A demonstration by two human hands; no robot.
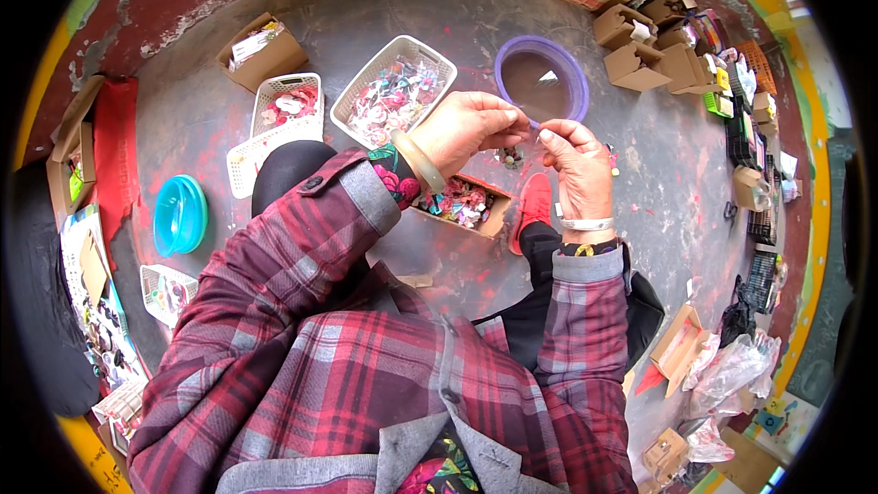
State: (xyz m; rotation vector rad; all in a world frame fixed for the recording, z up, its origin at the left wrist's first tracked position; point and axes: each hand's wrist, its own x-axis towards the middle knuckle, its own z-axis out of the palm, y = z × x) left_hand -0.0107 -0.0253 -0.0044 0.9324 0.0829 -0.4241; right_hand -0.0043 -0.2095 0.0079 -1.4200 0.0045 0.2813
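Note:
Both of my hands are raised close together in front of me, their fingertips nearly meeting. My left hand [468, 128] is closed in a pinch, and so is my right hand [578, 165]; what sits between the fingertips is too small to name. Behind them stands a purple basin [582, 82] with murky water. Below my left hand is a cardboard box [498, 212] of small colourful pieces, partly hidden by my wrist. Just beyond that hand, a white plastic basket [346, 96] holds many small pastel pieces in clear wrapping.
Two more white baskets [240, 169] stand by my left knee, one with red and white pieces. Stacked turquoise bowls [180, 216] lie further left. An open carton [283, 57] is at the far left. Cartons [637, 66] and crates line the right wall, with clear plastic bags [732, 375] nearer me.

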